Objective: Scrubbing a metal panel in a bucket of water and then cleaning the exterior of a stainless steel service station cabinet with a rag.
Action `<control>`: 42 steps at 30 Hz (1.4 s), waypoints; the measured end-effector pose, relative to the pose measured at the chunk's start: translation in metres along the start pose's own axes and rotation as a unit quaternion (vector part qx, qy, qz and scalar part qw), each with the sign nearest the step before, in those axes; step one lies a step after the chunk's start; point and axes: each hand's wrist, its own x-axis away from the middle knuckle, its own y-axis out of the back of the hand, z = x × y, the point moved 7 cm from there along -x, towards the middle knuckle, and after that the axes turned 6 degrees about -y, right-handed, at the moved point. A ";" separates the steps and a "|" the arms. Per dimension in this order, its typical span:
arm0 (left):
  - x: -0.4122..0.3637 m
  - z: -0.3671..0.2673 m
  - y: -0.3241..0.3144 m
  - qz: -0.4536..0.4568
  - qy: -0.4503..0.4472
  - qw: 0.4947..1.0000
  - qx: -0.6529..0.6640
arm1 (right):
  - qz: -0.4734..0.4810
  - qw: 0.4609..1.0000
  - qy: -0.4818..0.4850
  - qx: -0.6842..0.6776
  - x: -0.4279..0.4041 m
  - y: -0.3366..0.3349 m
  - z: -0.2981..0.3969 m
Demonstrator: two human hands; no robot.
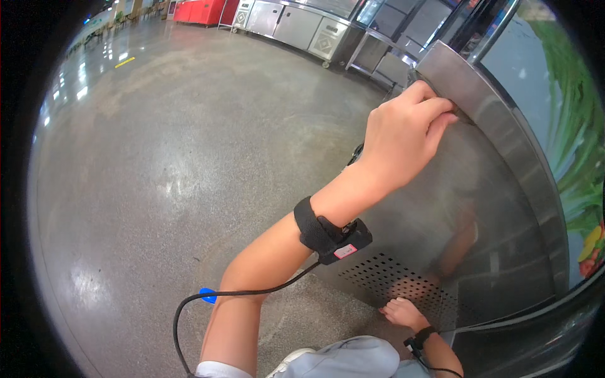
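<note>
My left hand (401, 132) reaches up and away to a stainless steel cabinet (416, 212). Its fingers are bent and pinched together against the underside of the steel rim (477, 90). Whether anything sits between the fingertips is hidden. Low in the view, my right hand (402, 312) is curled into a loose fist beside the perforated vent (392, 276); no object shows in it. A black strap with a small device (347, 241) and a cable is on the left wrist, and a similar strap (420, 338) on the right. Both arms are mirrored in the steel.
A glass panel (534, 94) with a printed picture of leafy vegetables rises above the rim. Stainless cabinets on casters (298, 28) and a red cabinet (198, 12) stand at the back. My bent knee (350, 356) is close to the vent. The concrete floor (165, 165) is glossy.
</note>
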 end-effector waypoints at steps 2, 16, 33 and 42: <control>-0.001 0.000 -0.003 -0.002 0.006 1.000 0.012 | -0.003 1.000 -0.009 0.001 0.001 -0.002 0.000; -0.009 0.000 -0.002 0.017 0.038 0.998 -0.042 | -0.009 0.999 -0.047 -0.022 0.004 -0.018 -0.006; 0.001 -0.004 -0.008 -0.086 0.048 0.994 -0.040 | -0.047 0.994 -0.085 -0.042 0.003 -0.015 -0.005; 0.008 -0.011 -0.001 -0.087 0.085 0.990 -0.078 | -0.069 0.995 -0.060 -0.032 0.003 -0.020 -0.006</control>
